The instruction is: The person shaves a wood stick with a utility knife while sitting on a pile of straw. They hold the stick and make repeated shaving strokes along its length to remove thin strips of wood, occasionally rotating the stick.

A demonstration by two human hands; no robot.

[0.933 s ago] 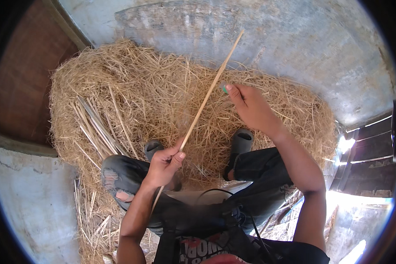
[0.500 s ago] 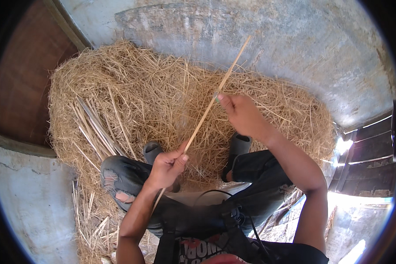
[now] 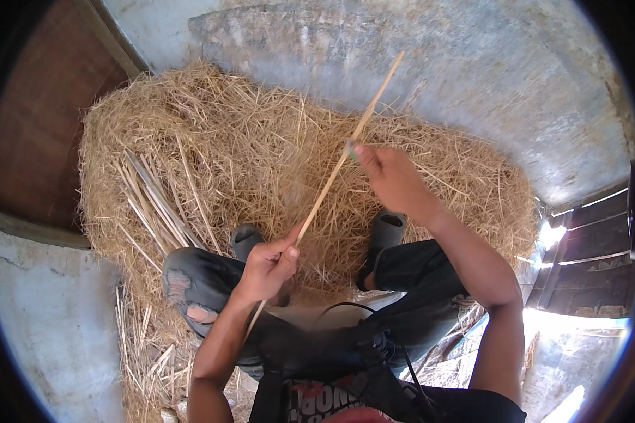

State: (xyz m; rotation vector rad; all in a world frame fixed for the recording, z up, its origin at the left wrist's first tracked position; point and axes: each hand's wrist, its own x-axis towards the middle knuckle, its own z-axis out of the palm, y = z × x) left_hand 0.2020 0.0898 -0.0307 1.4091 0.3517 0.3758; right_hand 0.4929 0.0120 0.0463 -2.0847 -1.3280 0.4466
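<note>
My left hand [image 3: 267,266] grips a long pale straw stalk [image 3: 331,176] near its lower end, and the stalk slants up and to the right. My right hand [image 3: 390,176] pinches the same stalk near its middle, with something small and greenish at the fingertips that I cannot make out. Below both hands lies a big heap of loose straw [image 3: 261,155]. My knees in dark torn trousers and my two dark shoes [image 3: 245,240] rest on the heap.
A bundle of thicker straight stalks [image 3: 155,204] lies on the left side of the heap. A grey concrete wall [image 3: 473,77] curves behind it. A brown wooden panel [image 3: 35,134] stands at left, dark wooden slats [image 3: 585,261] at right.
My right hand has slid down the stalk toward me, from high on it to about its middle. My left hand keeps its grip in the same place.
</note>
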